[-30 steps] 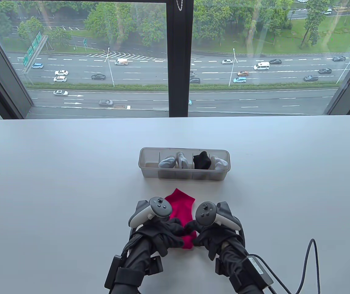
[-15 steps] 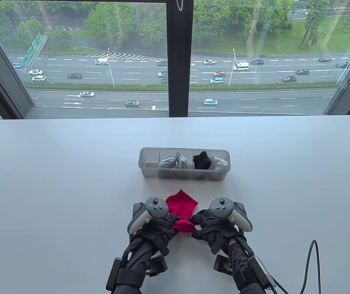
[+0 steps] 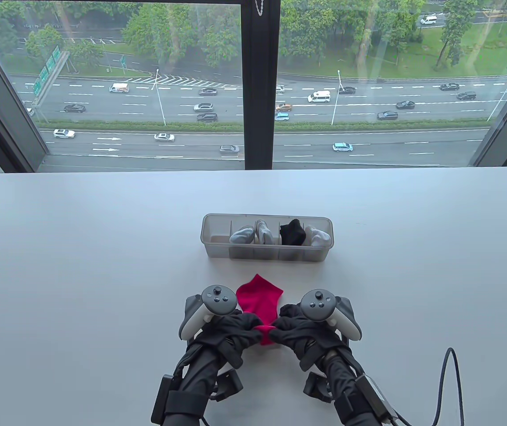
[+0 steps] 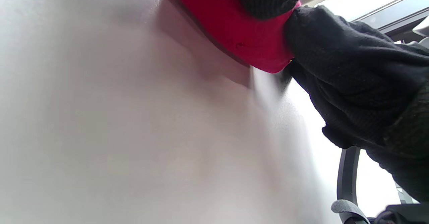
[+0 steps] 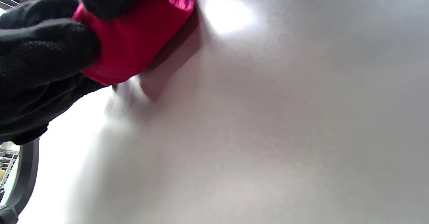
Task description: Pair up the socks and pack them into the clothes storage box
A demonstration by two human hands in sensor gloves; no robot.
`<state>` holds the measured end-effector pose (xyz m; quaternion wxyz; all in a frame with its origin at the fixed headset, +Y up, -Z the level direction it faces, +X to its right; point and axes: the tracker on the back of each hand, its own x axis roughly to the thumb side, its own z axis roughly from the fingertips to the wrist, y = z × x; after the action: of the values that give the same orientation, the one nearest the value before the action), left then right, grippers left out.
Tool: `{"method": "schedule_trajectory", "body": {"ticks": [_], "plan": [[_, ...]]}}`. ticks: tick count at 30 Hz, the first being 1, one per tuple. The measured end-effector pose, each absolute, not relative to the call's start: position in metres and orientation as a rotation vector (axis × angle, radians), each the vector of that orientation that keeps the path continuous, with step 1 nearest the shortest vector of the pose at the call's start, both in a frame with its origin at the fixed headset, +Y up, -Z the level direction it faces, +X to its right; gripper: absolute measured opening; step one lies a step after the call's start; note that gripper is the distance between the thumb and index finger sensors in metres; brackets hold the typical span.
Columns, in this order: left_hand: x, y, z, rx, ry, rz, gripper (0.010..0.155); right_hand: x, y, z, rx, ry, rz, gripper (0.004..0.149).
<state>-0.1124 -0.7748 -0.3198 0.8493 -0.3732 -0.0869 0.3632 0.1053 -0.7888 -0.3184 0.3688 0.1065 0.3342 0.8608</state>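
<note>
Two gloved hands meet at six o'clock on the white tabletop (image 3: 80, 248), both working on one red sock (image 3: 259, 301). The left hand (image 3: 229, 335) curls its fingers (image 3: 248, 327) round the sock's near end from the nine o'clock side, and the right hand (image 3: 302, 333) pinches the same end from the three o'clock side, so that the fingertips of both nearly touch over the fabric. That near end looks folded over between them, while the far part of the sock lies flat on the tabletop, pointing toward twelve o'clock. In the left wrist view the sock (image 4: 241, 33) is bunched between dark fingers just above the tabletop; the right wrist view shows the same bundle (image 5: 134, 43) pressed between glove and thumb.

At twelve o'clock from the sock, near but apart, stands a clear storage box (image 3: 267, 254) with dividers. Its compartments hold a grey sock bundle (image 3: 241, 235), a second grey-white bundle (image 3: 263, 231), a black bundle (image 3: 292, 232) and a white bundle (image 3: 317, 236); the leftmost compartment shows no sock. A dark cable (image 3: 451, 377) loops on the tabletop at four o'clock.
</note>
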Motion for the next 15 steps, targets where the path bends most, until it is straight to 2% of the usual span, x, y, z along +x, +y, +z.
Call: {"method": "schedule_trajectory", "body": {"ticks": [12, 14, 15], "plan": [[-0.1112, -0.7765, -0.3180, -0.833, -0.181, 0.773, 0.042, 0.1008, -0.7886, -0.3174, 0.243, 0.871, 2.212, 0.039], [-0.1091, -0.7769, -0.3167, -0.834, -0.193, 0.760, 0.047, 0.1006, -0.7875, -0.3179, 0.247, 0.857, 2.261, 0.038], [-0.1082, -0.7774, -0.3158, -0.857, -0.195, 0.741, 0.056, 0.1003, -0.7874, -0.3179, 0.244, 0.859, 2.263, 0.037]]}}
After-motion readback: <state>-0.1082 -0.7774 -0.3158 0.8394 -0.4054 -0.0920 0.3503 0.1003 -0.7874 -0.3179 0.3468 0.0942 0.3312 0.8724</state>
